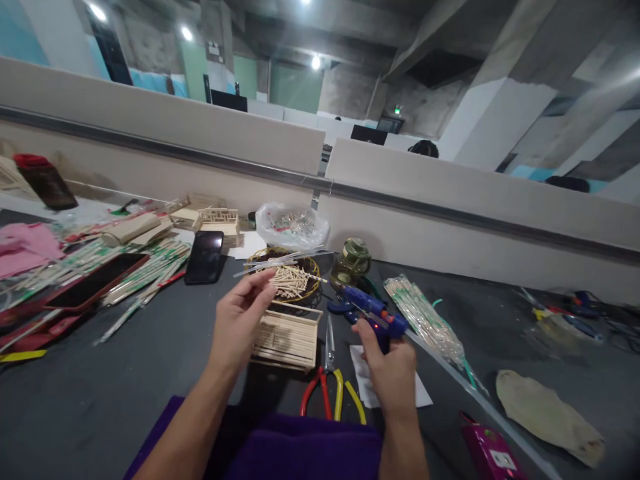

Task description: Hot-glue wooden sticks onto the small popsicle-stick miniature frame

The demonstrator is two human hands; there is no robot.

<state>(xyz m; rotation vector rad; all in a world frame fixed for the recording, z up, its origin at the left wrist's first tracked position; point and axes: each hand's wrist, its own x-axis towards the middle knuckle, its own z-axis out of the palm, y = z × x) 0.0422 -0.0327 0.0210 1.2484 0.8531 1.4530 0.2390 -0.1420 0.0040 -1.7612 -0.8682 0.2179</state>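
My right hand is wrapped round a blue hot glue gun, whose nozzle points left; a long clear glue stick trails from its back. My left hand is raised with thumb and forefinger pinched together; anything between the fingertips is too small to make out. Just beyond those fingertips is a round basket of short wooden sticks. Below it, partly behind my left hand, lies a small slatted wooden frame. A metal hand tool with red and yellow handles lies between my hands.
A green-tinted jar stands behind the glue gun. Bundled sticks in plastic lie right, near a tan cloth and magenta box. Phones, packaged sticks and a wooden model occupy the left. A partition runs behind.
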